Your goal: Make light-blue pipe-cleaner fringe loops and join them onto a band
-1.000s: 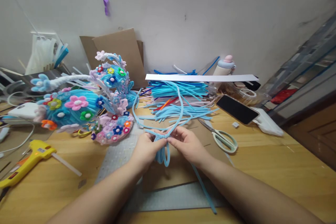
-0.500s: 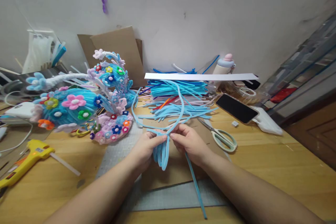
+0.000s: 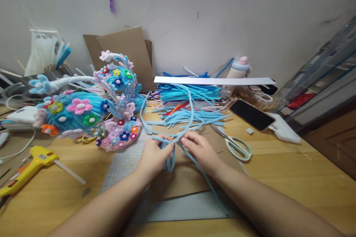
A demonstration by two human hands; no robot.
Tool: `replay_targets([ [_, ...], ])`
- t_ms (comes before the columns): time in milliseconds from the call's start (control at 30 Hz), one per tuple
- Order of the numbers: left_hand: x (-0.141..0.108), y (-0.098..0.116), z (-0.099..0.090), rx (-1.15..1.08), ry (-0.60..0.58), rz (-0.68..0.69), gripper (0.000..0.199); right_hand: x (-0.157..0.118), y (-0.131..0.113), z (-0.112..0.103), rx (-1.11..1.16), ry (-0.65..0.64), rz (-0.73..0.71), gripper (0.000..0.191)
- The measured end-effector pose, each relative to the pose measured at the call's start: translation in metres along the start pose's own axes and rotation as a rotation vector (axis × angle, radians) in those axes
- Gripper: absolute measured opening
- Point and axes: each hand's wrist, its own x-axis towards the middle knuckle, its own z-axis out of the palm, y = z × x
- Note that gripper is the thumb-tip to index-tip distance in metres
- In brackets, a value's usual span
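My left hand [image 3: 157, 153] is closed on a looped bundle of light blue pipe cleaners [image 3: 171, 163], with loops hanging below the fingers. Close beside it, my right hand [image 3: 198, 150] pinches a light blue pipe cleaner at the crossing point of the strands. One long strand [image 3: 204, 176] runs down under the right hand to the front. Other long strands [image 3: 191, 107] arch up and away behind both hands. Beneath them lies a brown cardboard sheet [image 3: 178, 187] on a grey cutting mat [image 3: 194, 209].
Scissors [image 3: 237, 148] and a phone [image 3: 251, 114] lie to the right. Piles of pipe cleaners [image 3: 191, 94] sit behind, under a white strip [image 3: 214, 80]. At left are flower-covered pipe-cleaner ornaments [image 3: 75, 113] and a yellow glue gun [image 3: 30, 164].
The hanging loops have turned and now show less below my left hand. The long strand has shifted, its upper part now reaching the crossing point between my hands.
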Motion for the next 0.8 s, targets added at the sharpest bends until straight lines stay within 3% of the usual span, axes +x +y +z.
replay_targets([
  [67,-0.001,0.002,-0.002,0.132,0.063,0.076,0.014,-0.003,-0.004,-0.004,-0.271,0.151,-0.165,0.020],
  [133,-0.002,0.005,-0.004,0.231,0.072,0.134,0.014,-0.004,-0.009,-0.008,-0.508,0.232,-0.338,0.013],
  [233,-0.005,0.007,-0.005,0.342,0.049,0.216,0.013,-0.002,-0.011,-0.013,-0.788,0.149,-0.511,0.023],
  [300,-0.006,0.007,-0.006,0.408,0.049,0.268,0.012,0.000,-0.010,-0.014,-0.867,0.071,-0.544,0.018],
  [467,-0.008,0.003,-0.008,0.486,0.162,0.476,0.009,-0.002,-0.009,-0.013,-0.764,-0.030,-0.518,0.017],
  [600,-0.011,0.002,-0.007,0.465,0.240,0.637,0.010,-0.003,-0.013,-0.008,-0.642,-0.115,-0.415,0.025],
  [800,-0.017,0.006,-0.003,0.329,0.260,0.734,0.015,0.004,-0.012,-0.001,-0.317,-0.176,-0.227,0.032],
])
